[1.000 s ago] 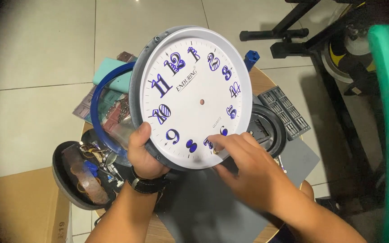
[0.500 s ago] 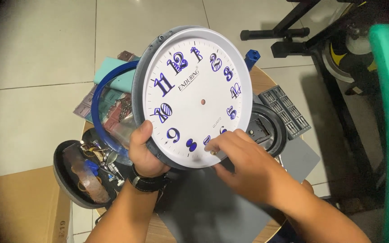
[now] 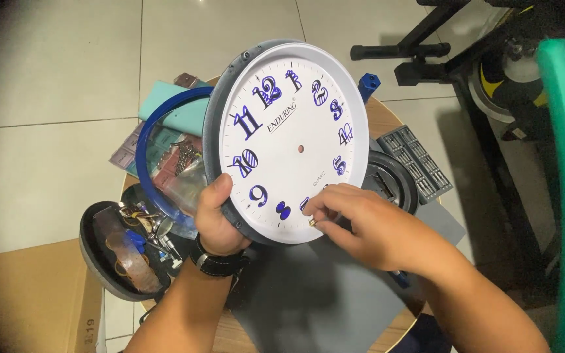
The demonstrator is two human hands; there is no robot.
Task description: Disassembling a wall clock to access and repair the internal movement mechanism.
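Clock (image 3: 295, 140) is up in the air over a small round table (image 3: 387, 117), tilted with its white face toward the camera. It's a round wall clock with blue numerals, a grey rim and no hands on the dial, just a little hole in the middle.

The left hand (image 3: 216, 219) has it clamped at the lower left edge, thumb on the front of the rim and fingers wrapped behind. There's a black watch (image 3: 220, 261) on that wrist. The right hand (image 3: 354, 225) is at the bottom of the dial, fingertips pinched together on something tiny and gold-ish right at the edge of the face. It's too small to say what it is.

Just behind the clock on the left is a blue ring (image 3: 158, 150), looks like the clock's front bezel, leaning over some teal and purple-ish flat stuff. Lower left there's an open black case (image 3: 109, 252) full of small tools and bits. Peeking out on the right of the clock is a black round part (image 3: 393, 180), and next to that a grey bit tray (image 3: 416, 160). A grey mat (image 3: 308, 294) covers the table under the hands. A cardboard box (image 3: 27, 301) sits on the tiled floor at lower left.
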